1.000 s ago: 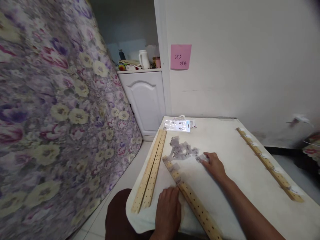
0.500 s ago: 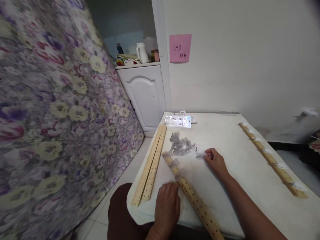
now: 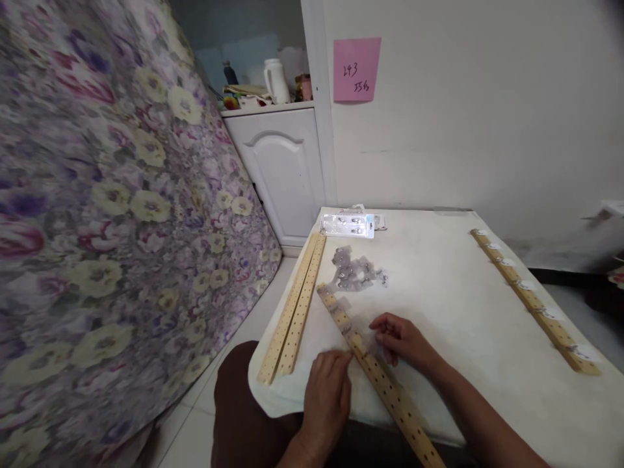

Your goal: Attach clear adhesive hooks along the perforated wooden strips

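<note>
A long wooden strip with rows of holes [image 3: 390, 393] lies aslant in front of me, and grey clear plastic pieces sit on its far end. My left hand [image 3: 327, 387] is closed at the strip's left edge, its fingertips against the wood. My right hand [image 3: 400, 339] hovers just right of the strip, fingers pinched around a small clear plastic piece that is hard to make out. Beyond the strip's far end is a loose pile of grey plastic pieces with small metal parts [image 3: 355, 272].
Two more perforated strips [image 3: 296, 312] lie side by side on the left of the white table [image 3: 429, 260]. A strip fitted with several white-backed pieces [image 3: 531, 302] runs along the right. Clear packaging [image 3: 348, 225] rests at the back, near the wall. A floral curtain [image 3: 112, 227] hangs at left.
My right hand has drawn back from beside the pile toward the wooden strip, carrying the clear plastic piece. My left hand stays at the strip's edge. The view has tilted slightly down.
</note>
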